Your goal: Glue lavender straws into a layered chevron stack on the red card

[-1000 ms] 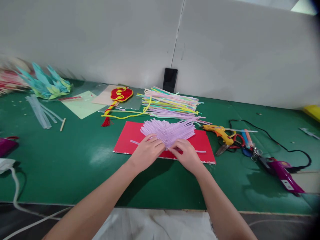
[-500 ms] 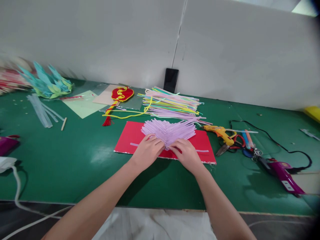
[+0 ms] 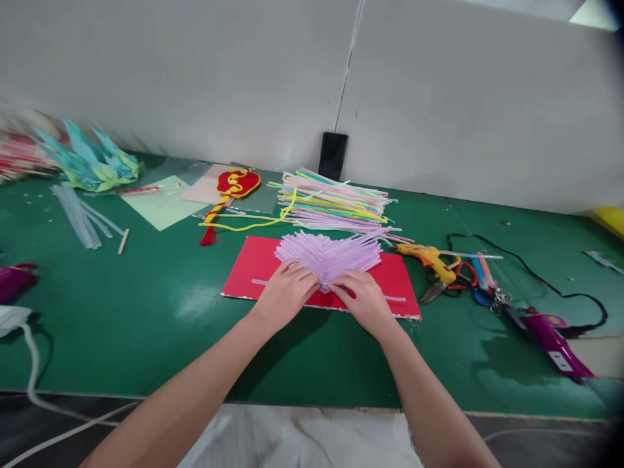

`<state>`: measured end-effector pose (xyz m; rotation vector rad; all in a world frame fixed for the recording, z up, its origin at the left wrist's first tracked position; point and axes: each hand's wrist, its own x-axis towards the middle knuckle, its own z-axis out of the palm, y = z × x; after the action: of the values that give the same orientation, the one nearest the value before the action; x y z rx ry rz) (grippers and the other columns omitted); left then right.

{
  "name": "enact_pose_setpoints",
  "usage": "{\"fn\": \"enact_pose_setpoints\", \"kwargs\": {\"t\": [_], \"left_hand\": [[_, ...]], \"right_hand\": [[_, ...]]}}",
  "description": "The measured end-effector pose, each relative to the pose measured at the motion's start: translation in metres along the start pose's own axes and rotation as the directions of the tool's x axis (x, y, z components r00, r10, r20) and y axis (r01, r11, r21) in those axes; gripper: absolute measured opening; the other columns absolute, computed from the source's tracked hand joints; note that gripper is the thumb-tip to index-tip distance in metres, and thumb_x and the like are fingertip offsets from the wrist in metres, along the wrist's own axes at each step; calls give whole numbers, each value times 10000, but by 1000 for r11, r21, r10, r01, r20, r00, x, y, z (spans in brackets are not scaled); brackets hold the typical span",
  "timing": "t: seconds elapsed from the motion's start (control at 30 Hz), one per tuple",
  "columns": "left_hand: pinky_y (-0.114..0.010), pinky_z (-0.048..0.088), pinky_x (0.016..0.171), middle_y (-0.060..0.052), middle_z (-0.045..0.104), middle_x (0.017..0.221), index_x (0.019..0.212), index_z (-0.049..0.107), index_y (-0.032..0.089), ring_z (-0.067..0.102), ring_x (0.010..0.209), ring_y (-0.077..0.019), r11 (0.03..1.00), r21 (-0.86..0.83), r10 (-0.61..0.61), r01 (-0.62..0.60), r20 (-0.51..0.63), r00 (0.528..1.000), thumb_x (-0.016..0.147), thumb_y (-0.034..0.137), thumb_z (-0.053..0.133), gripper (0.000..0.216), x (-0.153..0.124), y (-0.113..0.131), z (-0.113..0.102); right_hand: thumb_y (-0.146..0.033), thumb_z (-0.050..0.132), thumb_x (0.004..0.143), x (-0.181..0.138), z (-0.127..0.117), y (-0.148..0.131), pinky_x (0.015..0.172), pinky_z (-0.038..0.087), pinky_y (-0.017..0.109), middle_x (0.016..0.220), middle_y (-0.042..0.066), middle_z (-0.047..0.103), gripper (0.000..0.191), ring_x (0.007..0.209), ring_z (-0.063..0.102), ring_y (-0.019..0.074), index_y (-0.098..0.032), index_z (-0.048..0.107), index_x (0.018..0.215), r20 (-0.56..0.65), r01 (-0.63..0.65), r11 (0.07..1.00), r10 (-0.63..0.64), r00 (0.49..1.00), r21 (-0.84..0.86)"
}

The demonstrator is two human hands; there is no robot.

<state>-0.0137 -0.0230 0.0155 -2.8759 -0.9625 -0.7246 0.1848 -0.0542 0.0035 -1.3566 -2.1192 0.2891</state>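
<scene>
A heart shape made of lilac straws (image 3: 329,255) lies on a red card (image 3: 248,268) on the green table. My left hand (image 3: 286,292) presses down on the heart's lower left side, fingers curled onto the straws. My right hand (image 3: 363,299) rests on its lower right side, fingers bent and pinching at the tip of the heart. Two loose lilac straw pieces lie on the card, one on each side of my hands.
A pile of pastel straws (image 3: 336,201) lies behind the card. A yellow glue gun (image 3: 429,257), scissors (image 3: 448,279), a purple tool (image 3: 553,335) with black cable sit right. A red and yellow tasselled ornament (image 3: 234,185), clear sticks (image 3: 80,218), teal paper craft (image 3: 90,162) lie left.
Both hands have stayed on the heart's lower tip, with only slight finger shifts. The view has barely moved.
</scene>
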Motion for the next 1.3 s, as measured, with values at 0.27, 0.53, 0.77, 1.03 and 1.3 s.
{"fn": "enact_pose_setpoints", "kwargs": {"t": [0.27,0.53,0.77,1.03,1.3], "left_hand": [[-364,387,946,-4,666,849,870,588,178,597,843,-160,995,-96,-33,29,-37,999,944,167,482,130,-1,0,0],[-360,357,991,21,677,799,811,619,189,616,791,-131,966,-258,-20,14,-21,1000,945,171,490,186,0,1,-5],[-245,407,856,37,696,863,852,676,220,608,862,-124,848,-530,129,-4,199,971,886,179,606,88,-1,0,-11],[-259,391,779,44,718,877,855,673,211,616,844,-130,856,-514,192,-57,213,958,920,207,560,130,-3,2,-6],[-285,383,807,18,695,905,891,657,206,617,871,-139,920,-390,113,-20,218,969,946,225,517,151,-1,0,-4]], "right_hand": [[-300,519,916,-2,-1,6,762,403,321,848,40,695,212,821,599,176,-224,711,866,-29,74,997,-73,997,3],[-271,540,902,-2,-8,12,771,425,330,853,33,694,194,834,601,169,-251,733,888,6,146,985,-147,989,93],[-356,573,866,-5,-21,9,769,459,287,836,25,667,204,823,594,142,-253,746,831,166,130,936,-193,967,327],[-433,577,845,-7,-23,9,747,483,291,803,28,625,247,796,587,144,-258,751,834,213,68,932,-152,965,357],[-343,557,883,-7,-21,15,745,480,302,819,27,634,208,807,589,151,-276,751,851,170,60,967,-104,980,247]]}}
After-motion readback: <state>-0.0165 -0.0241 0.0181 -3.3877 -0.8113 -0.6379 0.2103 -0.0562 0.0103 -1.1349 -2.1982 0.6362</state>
